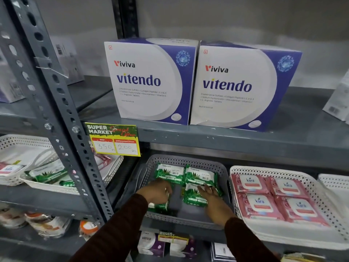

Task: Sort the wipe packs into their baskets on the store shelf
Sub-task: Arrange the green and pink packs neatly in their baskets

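Observation:
A grey perforated basket on the lower shelf holds several green Origami wipe packs. Two packs lie side by side at its back. My left hand is closed on a green pack at the basket's front left. My right hand lies flat, fingers spread, on a third green pack near the middle. To the right, a white basket holds several pink Kara wipe packs laid flat in a grid.
Two Vitendo boxes stand on the shelf above. A yellow price tag hangs from that shelf's edge. Left of the slotted steel upright, white baskets hold mixed green and pink packs. Small boxes sit below.

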The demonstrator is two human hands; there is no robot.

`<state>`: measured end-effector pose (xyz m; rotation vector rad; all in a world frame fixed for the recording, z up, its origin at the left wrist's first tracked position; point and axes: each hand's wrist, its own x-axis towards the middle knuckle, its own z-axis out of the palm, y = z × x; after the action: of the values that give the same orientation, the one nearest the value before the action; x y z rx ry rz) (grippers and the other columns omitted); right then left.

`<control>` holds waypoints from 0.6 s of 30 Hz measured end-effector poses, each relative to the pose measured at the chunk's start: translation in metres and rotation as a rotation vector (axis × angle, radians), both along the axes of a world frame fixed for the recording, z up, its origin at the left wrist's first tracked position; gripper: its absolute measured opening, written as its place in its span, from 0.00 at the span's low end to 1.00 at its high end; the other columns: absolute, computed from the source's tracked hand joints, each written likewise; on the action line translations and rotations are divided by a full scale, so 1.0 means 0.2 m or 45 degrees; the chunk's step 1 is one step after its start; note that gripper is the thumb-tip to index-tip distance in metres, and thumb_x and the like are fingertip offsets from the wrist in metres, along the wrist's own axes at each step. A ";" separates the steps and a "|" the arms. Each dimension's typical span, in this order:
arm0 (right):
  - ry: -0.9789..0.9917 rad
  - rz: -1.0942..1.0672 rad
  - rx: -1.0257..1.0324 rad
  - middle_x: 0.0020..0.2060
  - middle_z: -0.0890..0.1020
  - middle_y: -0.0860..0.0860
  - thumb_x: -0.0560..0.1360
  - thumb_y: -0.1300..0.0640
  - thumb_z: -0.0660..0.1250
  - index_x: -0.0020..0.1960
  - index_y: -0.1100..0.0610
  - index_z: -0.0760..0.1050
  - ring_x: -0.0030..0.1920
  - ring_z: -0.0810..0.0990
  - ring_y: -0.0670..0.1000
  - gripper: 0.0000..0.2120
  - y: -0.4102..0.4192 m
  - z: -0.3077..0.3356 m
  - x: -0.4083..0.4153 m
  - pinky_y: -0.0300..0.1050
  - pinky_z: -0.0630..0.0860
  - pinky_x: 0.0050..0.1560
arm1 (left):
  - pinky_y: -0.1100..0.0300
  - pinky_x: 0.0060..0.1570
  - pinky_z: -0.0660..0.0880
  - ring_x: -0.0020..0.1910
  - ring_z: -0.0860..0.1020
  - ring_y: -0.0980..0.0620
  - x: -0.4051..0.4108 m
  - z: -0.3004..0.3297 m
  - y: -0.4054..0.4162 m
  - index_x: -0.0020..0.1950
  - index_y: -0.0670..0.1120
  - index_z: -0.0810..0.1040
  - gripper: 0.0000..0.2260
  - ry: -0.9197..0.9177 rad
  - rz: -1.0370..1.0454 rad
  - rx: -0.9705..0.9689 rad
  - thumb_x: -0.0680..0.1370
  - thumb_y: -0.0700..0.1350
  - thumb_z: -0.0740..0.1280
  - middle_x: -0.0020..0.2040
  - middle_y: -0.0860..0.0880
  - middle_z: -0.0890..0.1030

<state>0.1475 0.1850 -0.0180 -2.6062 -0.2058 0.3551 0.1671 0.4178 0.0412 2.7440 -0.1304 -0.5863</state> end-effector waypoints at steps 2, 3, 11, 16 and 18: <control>0.011 0.002 0.005 0.80 0.44 0.47 0.74 0.71 0.61 0.79 0.45 0.47 0.79 0.38 0.53 0.42 0.00 -0.01 0.00 0.53 0.48 0.77 | 0.58 0.50 0.78 0.52 0.78 0.48 0.00 -0.02 0.03 0.52 0.40 0.76 0.11 -0.197 0.192 -0.096 0.76 0.46 0.69 0.53 0.43 0.78; 0.006 0.009 0.006 0.80 0.44 0.47 0.76 0.64 0.65 0.79 0.45 0.47 0.79 0.38 0.53 0.41 0.00 -0.02 0.00 0.54 0.49 0.77 | 0.58 0.47 0.78 0.48 0.79 0.48 -0.02 -0.04 0.02 0.49 0.40 0.75 0.16 -0.248 0.242 -0.093 0.75 0.52 0.71 0.49 0.43 0.78; -0.057 -0.007 0.027 0.80 0.48 0.48 0.82 0.51 0.60 0.79 0.44 0.51 0.79 0.42 0.54 0.29 0.00 -0.04 0.00 0.57 0.47 0.78 | 0.54 0.65 0.71 0.66 0.73 0.43 -0.03 -0.12 0.04 0.70 0.42 0.71 0.21 -0.150 -0.084 0.010 0.77 0.34 0.65 0.69 0.41 0.74; -0.045 0.027 -0.074 0.80 0.43 0.48 0.82 0.49 0.58 0.79 0.42 0.47 0.79 0.39 0.55 0.30 0.00 -0.06 0.01 0.60 0.44 0.78 | 0.54 0.75 0.54 0.78 0.55 0.46 -0.01 -0.15 0.10 0.78 0.54 0.61 0.37 -0.073 -0.310 -0.122 0.75 0.26 0.61 0.80 0.49 0.57; 0.018 0.072 -0.105 0.78 0.35 0.45 0.82 0.44 0.55 0.78 0.40 0.42 0.77 0.32 0.57 0.30 0.00 -0.05 0.03 0.63 0.37 0.76 | 0.49 0.76 0.47 0.79 0.47 0.48 -0.01 -0.16 0.11 0.78 0.59 0.57 0.40 -0.036 -0.323 -0.177 0.74 0.26 0.59 0.81 0.55 0.51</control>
<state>0.1535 0.1855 -0.0287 -2.6820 -0.2661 0.4101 0.1660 0.4393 0.0096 2.6193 -0.5119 -0.5796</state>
